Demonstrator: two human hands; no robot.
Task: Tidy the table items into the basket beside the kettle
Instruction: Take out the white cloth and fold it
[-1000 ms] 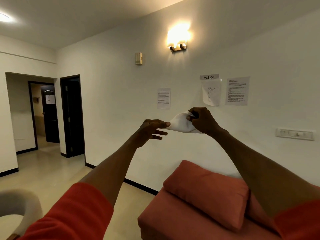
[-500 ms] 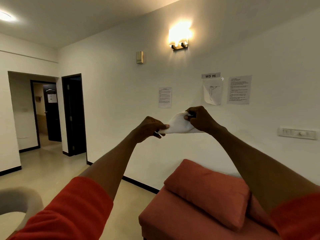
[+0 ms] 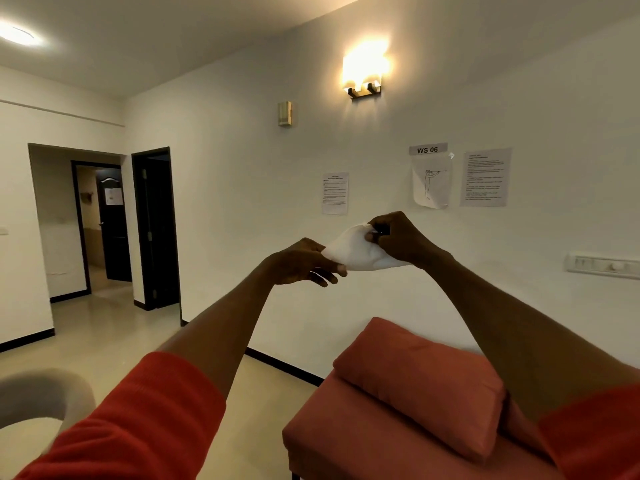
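The left hand (image 3: 304, 261) reaches forward from an orange-red sleeve (image 3: 138, 420), its thumb and fingertips pinching the left corner of a white cloth (image 3: 356, 251). The cloth is held in mid-air in front of the pale wall (image 3: 242, 168), stretched between both hands, which grip its opposite ends. It looks soft and thin, plain white, slightly bunched into a rounded pouch shape with a crease along its lower edge. The right hand (image 3: 398, 240) has its fingers pressed together on the cloth's upper right corner, slightly higher than the left. Below the right forearm lies a padded red cushion (image 3: 422, 382) on a matching upholstered bench (image 3: 346, 441).
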